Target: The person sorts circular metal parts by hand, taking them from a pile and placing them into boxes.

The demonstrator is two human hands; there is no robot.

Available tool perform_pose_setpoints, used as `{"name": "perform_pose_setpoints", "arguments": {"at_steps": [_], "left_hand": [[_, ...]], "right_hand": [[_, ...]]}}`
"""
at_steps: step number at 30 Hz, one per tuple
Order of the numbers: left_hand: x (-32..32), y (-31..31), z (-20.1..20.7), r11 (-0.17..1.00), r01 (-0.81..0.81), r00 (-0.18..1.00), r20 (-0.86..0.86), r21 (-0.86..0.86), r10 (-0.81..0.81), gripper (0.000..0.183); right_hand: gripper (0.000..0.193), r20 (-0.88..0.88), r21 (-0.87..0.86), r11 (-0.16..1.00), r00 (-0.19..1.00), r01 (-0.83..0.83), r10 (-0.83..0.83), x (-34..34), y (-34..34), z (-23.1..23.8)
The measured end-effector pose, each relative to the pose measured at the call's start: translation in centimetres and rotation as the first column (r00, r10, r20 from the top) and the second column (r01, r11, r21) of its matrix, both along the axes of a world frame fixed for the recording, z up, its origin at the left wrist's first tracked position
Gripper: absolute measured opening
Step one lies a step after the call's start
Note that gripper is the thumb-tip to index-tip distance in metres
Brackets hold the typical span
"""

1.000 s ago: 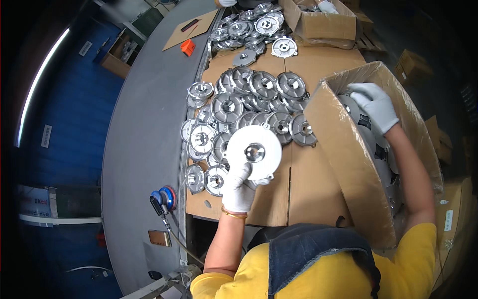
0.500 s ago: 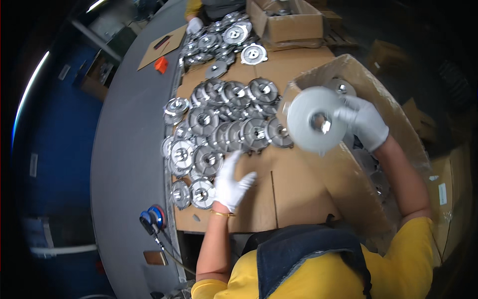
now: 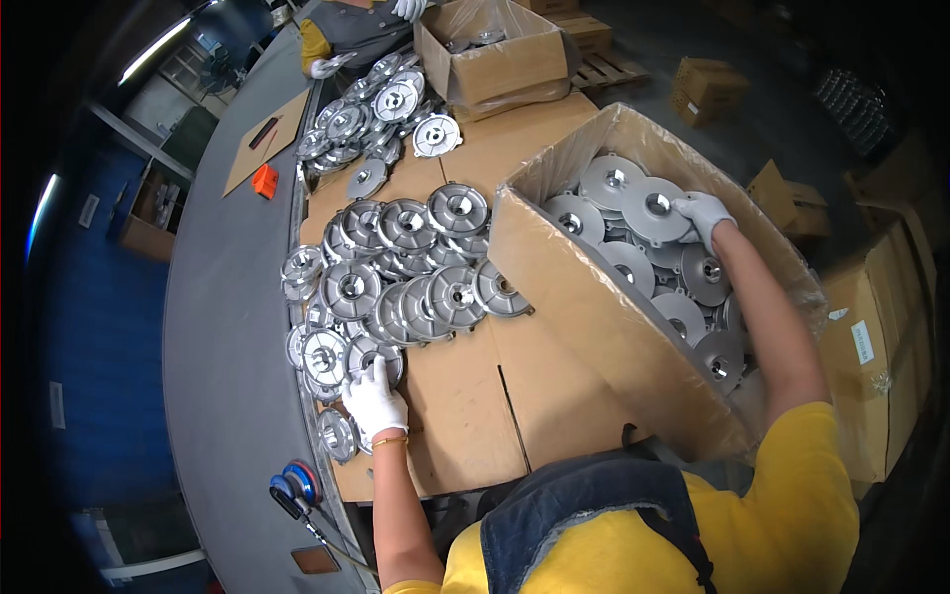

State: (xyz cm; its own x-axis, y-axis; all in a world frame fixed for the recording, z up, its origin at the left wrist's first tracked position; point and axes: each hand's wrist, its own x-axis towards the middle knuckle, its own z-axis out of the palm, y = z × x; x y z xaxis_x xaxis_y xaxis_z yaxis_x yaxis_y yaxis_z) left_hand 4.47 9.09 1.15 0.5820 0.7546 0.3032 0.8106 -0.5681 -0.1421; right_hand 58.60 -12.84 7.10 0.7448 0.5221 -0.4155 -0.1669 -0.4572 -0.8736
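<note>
My white-gloved right hand [image 3: 705,213] is inside the large cardboard box, its fingers closed on the edge of a round grey metal cover [image 3: 653,230]. That cover lies flat side up over other covers in the box and has a central hole. On the left, my gloved left hand [image 3: 374,401] rests with its fingers stretched out over a ribbed metal cover [image 3: 391,368] at the near end of the pile. Its palm partly hides another cover below. Several more ribbed covers [image 3: 351,285] overlap in rows on the cardboard sheet.
The open cardboard box [image 3: 594,307] stands at the right, lined with clear plastic. A blue sander [image 3: 297,482] with a hose lies on the grey table [image 3: 233,327], near an orange object [image 3: 264,181]. Across the table, a co-worker [image 3: 361,35] stands by another cover pile and box [image 3: 505,69].
My right hand has lowered the metal cover from above the box's edge into the box. My left hand has moved left onto the pile of ribbed covers. The view has shifted right.
</note>
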Motion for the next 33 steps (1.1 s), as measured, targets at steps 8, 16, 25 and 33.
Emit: {"name": "perform_pose_setpoints", "arguments": {"at_steps": [8,16,25,33], "left_hand": [[0.3,-2.6,1.7,0.98,-0.107,0.983,0.128,-0.17,0.129,0.049],[-2.0,-3.8,4.1,0.754,0.199,0.338,0.766,-0.626,0.547,0.047],[2.8,-9.8,10.9,0.32,0.914,-0.165,0.493,-0.249,0.854,0.056],[4.5,-11.2,11.7,0.181,0.93,0.229,0.888,-0.321,0.399,0.045]], "right_hand": [[0.034,0.025,-0.054,0.995,0.996,-0.086,0.088,1.3,-1.6,-0.8],[0.047,0.897,-0.406,0.905,0.243,0.128,0.369,-4.4,1.9,3.2],[0.035,0.43,0.064,0.573,0.541,-0.817,0.723,-20.9,5.2,12.7],[0.03,0.782,-0.092,0.344,0.146,-0.934,0.607,-24.8,2.9,14.7]]}}
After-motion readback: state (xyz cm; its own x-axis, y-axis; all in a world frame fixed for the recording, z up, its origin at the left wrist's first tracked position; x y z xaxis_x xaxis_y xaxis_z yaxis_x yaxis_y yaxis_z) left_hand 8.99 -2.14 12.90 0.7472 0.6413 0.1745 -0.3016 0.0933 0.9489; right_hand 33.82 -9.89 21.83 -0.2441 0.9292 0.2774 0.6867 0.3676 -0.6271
